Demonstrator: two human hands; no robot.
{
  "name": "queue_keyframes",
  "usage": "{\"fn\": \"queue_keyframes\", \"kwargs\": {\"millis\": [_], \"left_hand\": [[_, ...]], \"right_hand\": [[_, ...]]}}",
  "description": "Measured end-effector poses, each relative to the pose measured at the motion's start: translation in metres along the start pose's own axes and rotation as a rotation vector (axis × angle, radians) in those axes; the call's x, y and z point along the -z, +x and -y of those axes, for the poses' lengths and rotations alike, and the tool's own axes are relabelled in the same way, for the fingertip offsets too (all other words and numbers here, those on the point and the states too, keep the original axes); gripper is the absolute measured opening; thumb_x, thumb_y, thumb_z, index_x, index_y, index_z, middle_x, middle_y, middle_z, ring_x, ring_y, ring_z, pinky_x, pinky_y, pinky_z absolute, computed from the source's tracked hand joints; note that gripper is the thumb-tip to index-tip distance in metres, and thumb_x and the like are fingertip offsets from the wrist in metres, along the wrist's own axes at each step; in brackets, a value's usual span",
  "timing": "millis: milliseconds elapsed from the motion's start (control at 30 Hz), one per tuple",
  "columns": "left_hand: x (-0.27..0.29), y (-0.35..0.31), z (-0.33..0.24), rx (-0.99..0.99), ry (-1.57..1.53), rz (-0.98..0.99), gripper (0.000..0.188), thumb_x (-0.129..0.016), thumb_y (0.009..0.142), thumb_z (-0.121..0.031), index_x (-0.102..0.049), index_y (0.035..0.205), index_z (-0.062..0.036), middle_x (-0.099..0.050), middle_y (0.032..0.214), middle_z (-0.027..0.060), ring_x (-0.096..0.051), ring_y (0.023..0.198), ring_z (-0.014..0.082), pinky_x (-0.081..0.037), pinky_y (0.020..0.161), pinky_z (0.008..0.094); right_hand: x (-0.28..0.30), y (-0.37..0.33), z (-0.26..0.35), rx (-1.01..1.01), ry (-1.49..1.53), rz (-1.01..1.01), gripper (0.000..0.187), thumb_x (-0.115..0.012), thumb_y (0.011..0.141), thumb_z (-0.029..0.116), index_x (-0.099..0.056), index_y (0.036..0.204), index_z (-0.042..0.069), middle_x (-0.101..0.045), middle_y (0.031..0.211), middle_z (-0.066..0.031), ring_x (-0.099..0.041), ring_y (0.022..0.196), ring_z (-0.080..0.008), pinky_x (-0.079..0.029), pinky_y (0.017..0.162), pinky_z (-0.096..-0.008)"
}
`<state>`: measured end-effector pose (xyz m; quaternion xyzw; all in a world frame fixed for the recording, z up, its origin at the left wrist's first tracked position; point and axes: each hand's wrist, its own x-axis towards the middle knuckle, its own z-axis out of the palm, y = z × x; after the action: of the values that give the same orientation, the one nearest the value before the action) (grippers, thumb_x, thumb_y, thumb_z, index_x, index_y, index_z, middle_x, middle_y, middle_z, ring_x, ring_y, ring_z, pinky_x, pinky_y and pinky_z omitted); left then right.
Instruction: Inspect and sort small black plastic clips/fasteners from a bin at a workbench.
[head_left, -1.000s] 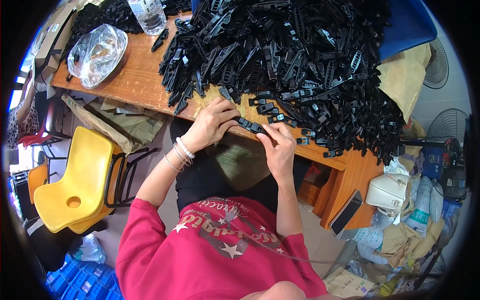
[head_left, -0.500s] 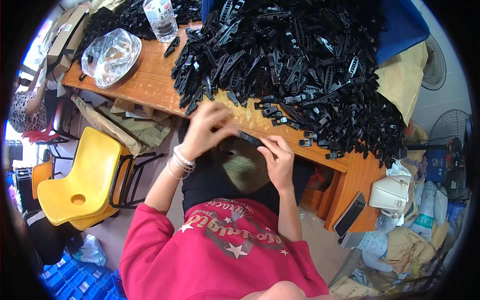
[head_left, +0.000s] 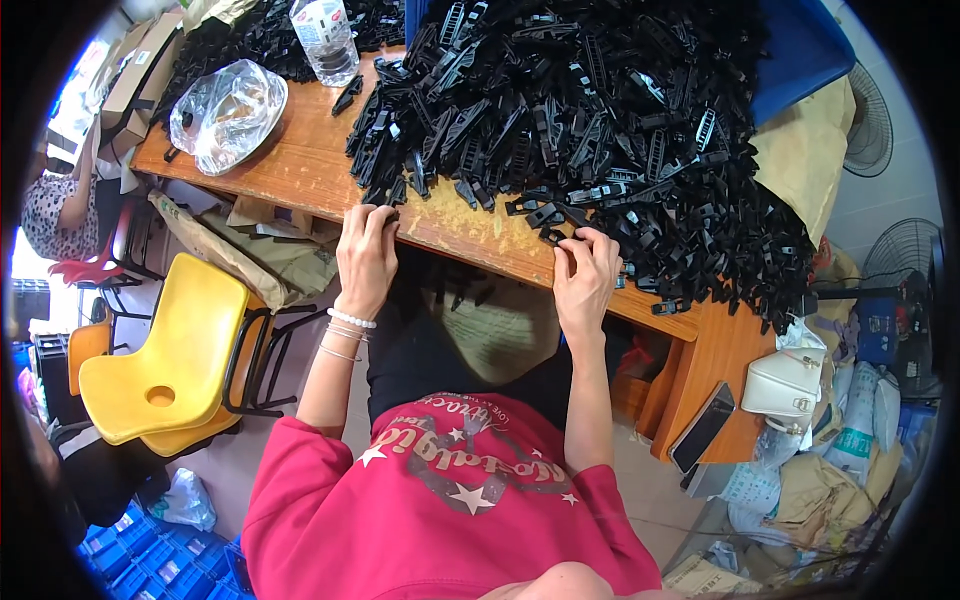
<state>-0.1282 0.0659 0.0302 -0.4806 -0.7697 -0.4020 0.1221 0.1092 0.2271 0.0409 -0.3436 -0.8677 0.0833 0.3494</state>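
Note:
A big heap of black plastic parts (head_left: 560, 110) covers the table, with long ribbed pieces and small blocky clips mixed in it. My left hand (head_left: 366, 255), with white beads at the wrist, is closed at the heap's left front corner. Its fingers are bent together against a black part there, most of which they hide. At the table's front edge, my right hand (head_left: 590, 280) pinches a small black plastic clip (head_left: 552, 237) between thumb and fingers. Other small clips (head_left: 543, 214) lie just beyond it.
On the table (head_left: 300, 190) a plate wrapped in clear plastic (head_left: 228, 118) and a clear bottle (head_left: 326, 45) stand at left. A phone (head_left: 702, 428) and white bag (head_left: 785, 392) are at right. A yellow chair (head_left: 165, 345) stands left; a person (head_left: 60, 210) is beyond.
My hands have parted from over my lap, where the right held a black part. The left went left to the heap's corner, the right to the clips at the edge. That part is no longer in hand.

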Motion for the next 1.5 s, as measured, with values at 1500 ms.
{"fn": "queue_keyframes", "kwargs": {"millis": [1500], "left_hand": [[-0.081, 0.083, -0.082, -0.352, -0.600, 0.421, 0.019, -0.069, 0.086, -0.003, -0.072, 0.104, 0.0017, -0.067, 0.099, 0.0143, -0.066, 0.089, 0.0322, -0.054, 0.080, 0.0369]], "right_hand": [[-0.023, 0.029, 0.003, 0.143, 0.064, 0.102, 0.026, -0.059, 0.085, -0.004, -0.064, 0.111, -0.004, -0.057, 0.115, -0.0219, -0.060, 0.100, -0.0382, -0.051, 0.082, -0.0464]]}}
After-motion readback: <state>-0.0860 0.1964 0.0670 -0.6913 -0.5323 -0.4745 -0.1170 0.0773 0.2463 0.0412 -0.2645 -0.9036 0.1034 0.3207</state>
